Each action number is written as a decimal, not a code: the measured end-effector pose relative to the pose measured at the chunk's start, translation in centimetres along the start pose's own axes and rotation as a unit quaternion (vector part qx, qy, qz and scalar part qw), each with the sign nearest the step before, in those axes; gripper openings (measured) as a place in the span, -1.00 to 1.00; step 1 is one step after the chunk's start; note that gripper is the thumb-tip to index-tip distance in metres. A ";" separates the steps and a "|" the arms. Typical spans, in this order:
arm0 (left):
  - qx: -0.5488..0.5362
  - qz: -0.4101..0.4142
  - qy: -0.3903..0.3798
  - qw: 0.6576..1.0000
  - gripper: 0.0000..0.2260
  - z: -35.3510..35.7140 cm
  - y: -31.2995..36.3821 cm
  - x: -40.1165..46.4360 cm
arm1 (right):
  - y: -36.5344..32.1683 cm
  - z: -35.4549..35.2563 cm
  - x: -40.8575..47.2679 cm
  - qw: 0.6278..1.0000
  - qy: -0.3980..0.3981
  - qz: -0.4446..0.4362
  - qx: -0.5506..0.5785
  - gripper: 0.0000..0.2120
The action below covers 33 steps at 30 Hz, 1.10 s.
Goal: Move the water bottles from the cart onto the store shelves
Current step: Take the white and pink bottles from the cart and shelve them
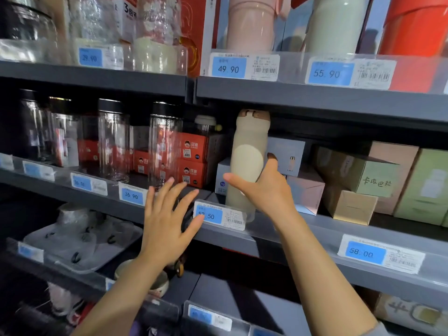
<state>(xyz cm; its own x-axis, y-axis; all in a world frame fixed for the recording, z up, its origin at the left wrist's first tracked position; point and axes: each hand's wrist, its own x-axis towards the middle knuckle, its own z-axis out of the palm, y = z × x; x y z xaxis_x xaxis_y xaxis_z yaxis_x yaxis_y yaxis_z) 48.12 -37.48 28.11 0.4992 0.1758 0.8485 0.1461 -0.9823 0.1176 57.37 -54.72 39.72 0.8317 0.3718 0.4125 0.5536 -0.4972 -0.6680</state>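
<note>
Right grip (264, 187) holds cream bottle (247, 161) above "52.50" tag (219, 215).

The base of the tall cream bottle with a brown lid (247, 161) is hidden behind the blue price label reading 52.50 (219, 215). The red cylinder container (419, 27) at 1 o'clock is cut by the edge. The blue tags at 9 o'clock (36, 169) are too blurred to read.
</note>
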 end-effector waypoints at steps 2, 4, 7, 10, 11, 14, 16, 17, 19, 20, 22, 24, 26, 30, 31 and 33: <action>-0.025 -0.012 0.000 1.000 -0.48 -0.2 0.1 -0.9 | 0.7 -0.2 -1.9 0.996 0.020 -0.041 0.072 -0.02; -0.057 -0.039 0.006 0.998 -0.48 -0.4 0.6 -3.0 | 1.6 0.7 -4.9 0.977 0.059 -0.125 0.161 -0.19; -0.104 -0.078 -0.003 0.992 -0.46 -1.0 1.3 -7.3 | 3.0 3.5 -9.4 0.952 0.067 -0.217 0.204 -0.42; -0.114 -0.137 -0.032 0.984 -0.54 -2.7 1.2 -12.1 | 4.6 7.3 -12.6 0.937 0.025 -0.285 0.202 -0.55; -0.113 -0.164 -0.041 0.979 -0.59 -3.6 1.0 -13.9 | 4.9 8.5 -13.8 0.934 -0.019 -0.280 0.219 -0.60; -0.147 -0.289 -0.094 0.941 -0.70 -6.6 0.6 -20.2 | 5.2 11.5 -18.0 0.931 -0.180 -0.223 0.226 -0.69; -0.174 -0.398 -0.140 0.889 -0.78 -8.6 0.1 -25.2 | 5.9 13.8 -21.1 0.914 -0.307 -0.194 0.182 -0.70; -0.173 -0.446 -0.168 0.862 -0.79 -9.6 -0.3 -27.7 | 6.2 15.2 -22.7 0.898 -0.368 -0.176 0.163 -0.70; -0.122 -0.469 -0.247 0.839 -0.66 -12.1 -1.7 -33.3 | 6.3 18.6 -26.4 0.866 -0.464 -0.134 0.129 -0.62; -0.100 -0.474 -0.284 0.828 -0.59 -13.2 -2.1 -35.5 | 6.4 20.0 -28.0 0.855 -0.496 -0.109 0.109 -0.59; -0.085 -0.502 -0.323 0.798 -0.49 -16.0 -3.5 -39.2 | 6.1 23.2 -31.4 0.830 -0.546 -0.056 0.103 -0.63; -0.074 -0.530 -0.341 0.773 -0.57 -19.0 -6.1 -42.2 | 4.8 26.5 -34.7 0.819 -0.561 -0.003 0.119 -0.65; -0.059 -0.539 -0.349 0.765 -0.71 -21.6 -9.3 -44.4 | 2.8 29.5 -37.4 0.818 -0.563 0.043 0.115 -0.68; -0.070 -0.541 -0.335 0.768 -0.75 -23.9 -16.7 -45.9 | -1.1 34.5 -41.7 0.822 -0.525 0.185 0.120 -0.75; -0.084 -0.552 -0.330 0.761 -0.73 -24.0 -18.3 -46.0 | -2.0 35.3 -42.5 0.824 -0.507 0.222 0.119 -0.74; -0.101 -0.562 -0.313 0.759 -0.66 -24.0 -21.4 -45.6 | -3.5 36.3 -43.8 0.822 -0.480 0.281 0.122 -0.69</action>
<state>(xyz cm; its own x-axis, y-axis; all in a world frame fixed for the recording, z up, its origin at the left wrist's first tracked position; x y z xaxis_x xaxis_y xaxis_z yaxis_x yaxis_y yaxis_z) 1.73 -26.09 -0.75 0.4733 0.8445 -0.2506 0.6772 -0.1669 0.7166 17.42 -40.83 1.52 0.4707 0.6431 -0.6040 -0.0292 -0.6729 -0.7392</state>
